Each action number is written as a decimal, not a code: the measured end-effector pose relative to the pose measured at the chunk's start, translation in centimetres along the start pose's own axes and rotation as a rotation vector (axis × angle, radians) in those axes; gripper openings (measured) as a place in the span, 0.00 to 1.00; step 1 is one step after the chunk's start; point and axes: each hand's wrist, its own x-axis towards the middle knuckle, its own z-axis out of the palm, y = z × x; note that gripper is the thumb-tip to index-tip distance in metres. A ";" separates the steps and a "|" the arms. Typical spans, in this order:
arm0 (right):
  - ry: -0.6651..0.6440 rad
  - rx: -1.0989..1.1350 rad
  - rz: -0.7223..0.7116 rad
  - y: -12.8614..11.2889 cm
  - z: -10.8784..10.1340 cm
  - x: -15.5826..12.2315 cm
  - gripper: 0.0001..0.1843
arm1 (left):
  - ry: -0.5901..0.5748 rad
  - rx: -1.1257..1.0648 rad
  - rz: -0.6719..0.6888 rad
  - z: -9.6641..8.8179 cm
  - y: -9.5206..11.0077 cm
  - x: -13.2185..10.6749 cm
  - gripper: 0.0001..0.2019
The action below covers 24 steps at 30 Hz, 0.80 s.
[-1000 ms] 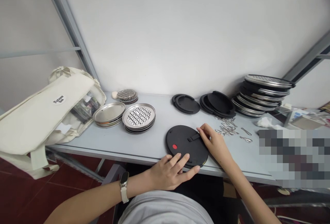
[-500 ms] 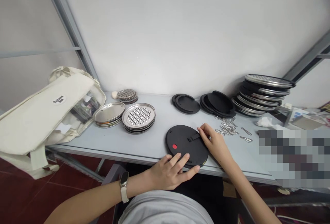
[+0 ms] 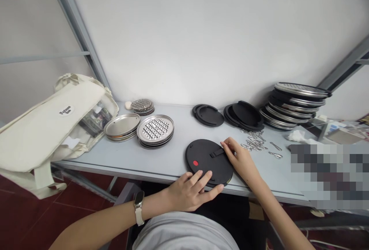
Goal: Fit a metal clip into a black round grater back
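Note:
A round black plastic base [image 3: 207, 165] with a red dot and a narrow black strap or clip [image 3: 216, 153] lies near the table's front edge. My left hand [image 3: 191, 192] holds the base at its near edge, fingers spread over the top. At the far right edge, my right hand [image 3: 238, 157] pinches the outer end of the strap with thumb and fingers; its exact hold is partly hidden. Small metal clips [image 3: 255, 142] lie loose beyond my right hand. Behind the base are more black round pieces [image 3: 210, 115] and a second black pile [image 3: 247, 115].
Round metal grater plates [image 3: 155, 129] are stacked left, beside plain metal discs [image 3: 122, 125] and smaller grater plates [image 3: 142, 105]. A tall stack of metal-and-black discs [image 3: 294, 106] stands at back right. A cream bag [image 3: 49, 123] overhangs the left end. A white wall [image 3: 201, 42] rises behind.

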 end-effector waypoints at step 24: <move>-0.015 0.023 0.005 0.1 0.1 0.1 0.15 | 0.006 0.001 -0.013 -0.2 0.0 0.1 0.26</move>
